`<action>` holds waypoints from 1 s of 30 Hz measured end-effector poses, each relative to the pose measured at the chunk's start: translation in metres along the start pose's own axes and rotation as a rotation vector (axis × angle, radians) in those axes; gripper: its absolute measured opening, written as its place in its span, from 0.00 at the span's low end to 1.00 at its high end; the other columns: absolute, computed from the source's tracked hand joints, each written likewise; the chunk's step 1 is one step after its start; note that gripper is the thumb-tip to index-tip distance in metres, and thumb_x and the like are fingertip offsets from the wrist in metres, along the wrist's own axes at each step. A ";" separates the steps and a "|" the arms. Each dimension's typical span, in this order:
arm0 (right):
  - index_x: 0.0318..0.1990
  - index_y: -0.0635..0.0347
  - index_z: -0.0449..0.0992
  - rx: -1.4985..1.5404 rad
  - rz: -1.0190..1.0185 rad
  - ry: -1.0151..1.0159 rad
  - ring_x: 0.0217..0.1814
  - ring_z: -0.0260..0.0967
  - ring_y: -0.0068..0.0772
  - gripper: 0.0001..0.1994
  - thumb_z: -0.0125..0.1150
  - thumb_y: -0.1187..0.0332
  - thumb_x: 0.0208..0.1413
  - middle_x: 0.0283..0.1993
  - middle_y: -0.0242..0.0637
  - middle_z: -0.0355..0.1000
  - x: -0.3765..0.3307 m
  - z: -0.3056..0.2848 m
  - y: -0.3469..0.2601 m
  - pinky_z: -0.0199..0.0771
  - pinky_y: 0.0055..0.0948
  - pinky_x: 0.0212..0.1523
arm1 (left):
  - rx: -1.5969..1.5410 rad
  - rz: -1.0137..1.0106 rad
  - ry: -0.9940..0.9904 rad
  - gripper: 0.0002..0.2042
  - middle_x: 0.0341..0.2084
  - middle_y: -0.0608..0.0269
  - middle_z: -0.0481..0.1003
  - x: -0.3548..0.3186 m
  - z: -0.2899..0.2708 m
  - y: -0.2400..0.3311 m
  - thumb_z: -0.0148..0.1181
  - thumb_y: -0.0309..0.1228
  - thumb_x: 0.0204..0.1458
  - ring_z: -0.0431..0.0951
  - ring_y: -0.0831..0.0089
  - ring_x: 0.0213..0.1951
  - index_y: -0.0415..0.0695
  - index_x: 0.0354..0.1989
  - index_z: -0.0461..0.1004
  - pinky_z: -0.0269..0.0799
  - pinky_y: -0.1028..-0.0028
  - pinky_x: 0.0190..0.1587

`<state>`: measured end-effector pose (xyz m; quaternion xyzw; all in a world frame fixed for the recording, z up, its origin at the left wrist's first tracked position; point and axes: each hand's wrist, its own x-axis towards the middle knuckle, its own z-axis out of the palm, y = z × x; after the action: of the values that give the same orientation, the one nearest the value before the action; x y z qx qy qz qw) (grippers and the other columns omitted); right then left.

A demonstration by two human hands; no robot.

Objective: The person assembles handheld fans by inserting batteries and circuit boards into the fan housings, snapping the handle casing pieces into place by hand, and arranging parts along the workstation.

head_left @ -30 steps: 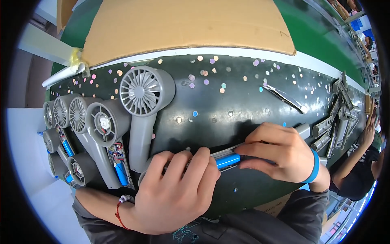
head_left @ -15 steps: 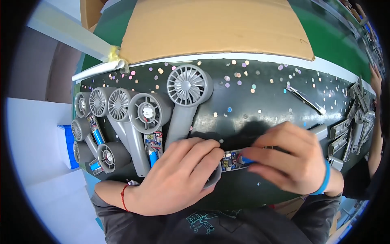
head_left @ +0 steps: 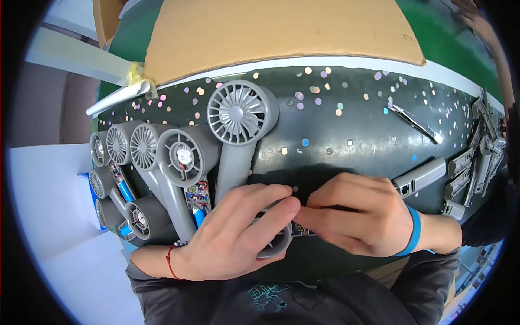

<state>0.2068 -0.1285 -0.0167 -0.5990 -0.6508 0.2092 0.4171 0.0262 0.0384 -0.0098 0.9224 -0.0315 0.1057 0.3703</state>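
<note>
My left hand (head_left: 238,233) is closed round the grey round head of a handheld fan (head_left: 284,245), lying open side up near the table's front edge. Beside that head, a strip of circuit board with a small display (head_left: 301,229) peeks out, mostly covered by my right hand (head_left: 360,216). The right thumb and fingertips are pinched together at the board end of the fan head, close to my left index finger. Whatever they grip is too small or hidden to make out.
Several grey fans (head_left: 189,157) crowd the left, some with blue batteries exposed. A grey handle shell (head_left: 421,176) lies right of my hand, with tweezers (head_left: 414,123) beyond. Grey casing parts (head_left: 482,151) pile at far right. Cardboard (head_left: 281,32) lies behind; another person's arm (head_left: 495,49) shows far right.
My right hand has moved left from the blue battery to the fan head and now pinches there. My left index finger has shifted toward it. The other person's hand at far right has moved farther away.
</note>
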 end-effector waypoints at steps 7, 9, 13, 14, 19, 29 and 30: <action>0.45 0.60 0.84 0.241 0.146 0.002 0.36 0.74 0.38 0.16 0.71 0.78 0.46 0.41 0.37 0.73 0.000 0.000 0.004 0.77 0.35 0.33 | 0.022 -0.022 -0.007 0.46 0.52 0.40 0.74 -0.003 0.002 0.003 0.79 0.24 0.37 0.79 0.50 0.48 0.42 0.67 0.59 0.76 0.58 0.51; 0.45 0.59 0.84 0.157 0.066 -0.003 0.37 0.74 0.38 0.16 0.71 0.77 0.45 0.40 0.36 0.72 0.000 0.000 0.003 0.77 0.35 0.34 | 0.016 -0.006 0.006 0.46 0.52 0.41 0.75 -0.003 0.003 0.001 0.79 0.25 0.37 0.79 0.50 0.48 0.42 0.68 0.59 0.75 0.58 0.52; 0.44 0.59 0.84 0.143 0.013 -0.027 0.39 0.74 0.38 0.16 0.71 0.77 0.44 0.39 0.35 0.71 0.004 -0.001 0.009 0.78 0.34 0.34 | 0.034 -0.036 -0.009 0.47 0.52 0.43 0.76 -0.005 0.001 0.002 0.80 0.25 0.36 0.79 0.49 0.49 0.42 0.68 0.59 0.75 0.57 0.53; 0.44 0.59 0.84 0.115 0.012 -0.045 0.39 0.74 0.38 0.15 0.71 0.76 0.44 0.40 0.35 0.71 0.004 -0.002 0.009 0.79 0.34 0.35 | 0.030 -0.037 -0.002 0.46 0.52 0.44 0.76 -0.006 0.001 0.001 0.80 0.26 0.36 0.79 0.50 0.49 0.42 0.68 0.60 0.75 0.58 0.53; 0.43 0.57 0.84 -0.044 -0.112 -0.039 0.40 0.75 0.36 0.15 0.71 0.72 0.45 0.41 0.34 0.72 0.004 0.000 0.012 0.79 0.34 0.35 | 0.024 -0.064 -0.008 0.44 0.51 0.47 0.76 -0.005 0.000 0.001 0.79 0.26 0.35 0.78 0.51 0.50 0.41 0.66 0.63 0.75 0.59 0.53; 0.43 0.60 0.85 -0.143 -0.073 -0.059 0.39 0.78 0.37 0.15 0.73 0.69 0.46 0.38 0.34 0.77 0.001 -0.019 -0.003 0.79 0.31 0.35 | -0.035 -0.018 -0.045 0.35 0.50 0.50 0.75 0.004 -0.002 -0.002 0.78 0.24 0.35 0.77 0.51 0.49 0.39 0.57 0.70 0.74 0.57 0.54; 0.43 0.61 0.85 -0.074 -0.014 0.000 0.38 0.78 0.38 0.14 0.73 0.69 0.46 0.38 0.36 0.78 0.002 -0.028 -0.007 0.79 0.32 0.35 | -0.058 -0.031 -0.039 0.34 0.50 0.50 0.74 0.004 -0.002 -0.001 0.78 0.24 0.36 0.77 0.51 0.49 0.39 0.56 0.71 0.74 0.57 0.55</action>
<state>0.2247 -0.1346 0.0053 -0.6095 -0.6622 0.1822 0.3960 0.0296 0.0405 -0.0087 0.9135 -0.0273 0.0807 0.3979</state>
